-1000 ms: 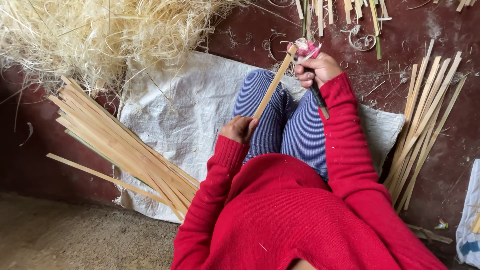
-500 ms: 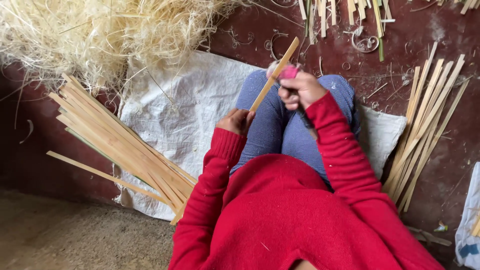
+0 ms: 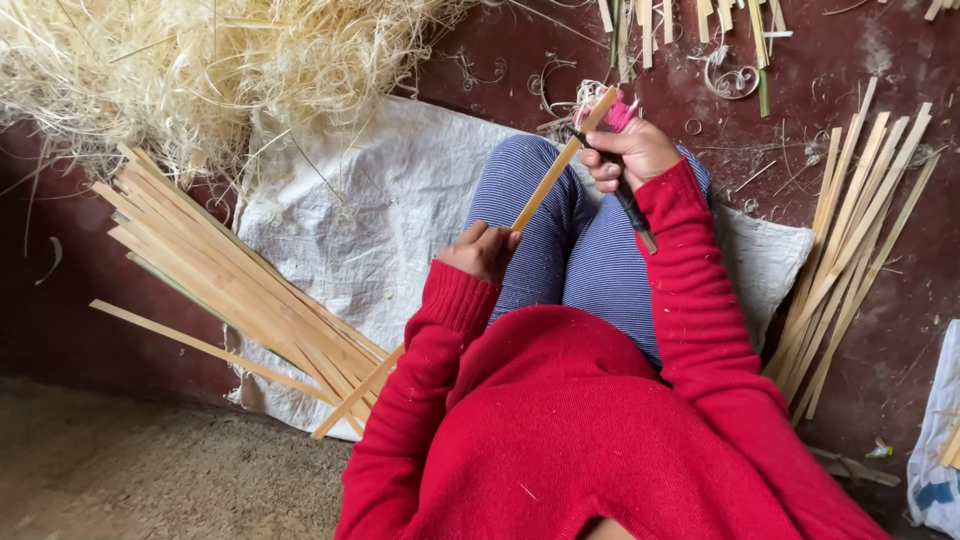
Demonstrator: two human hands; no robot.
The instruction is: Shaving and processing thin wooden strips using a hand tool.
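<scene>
Hands at upper centre, left hand (image 3: 483,250) pinched a bamboo strip (image 3: 560,165), right hand (image 3: 632,152) closed around a knife (image 3: 628,205) against the strip's upper end.

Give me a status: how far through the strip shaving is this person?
Done, apparently: a big heap of shavings lies ahead, and a fan of strips sits to the right. In hand: the left hand holds one strip across the knees, and the right hand works a knife near its far end. Left, probably: the pile of strips to the left; I can't tell which pile is finished.
</scene>
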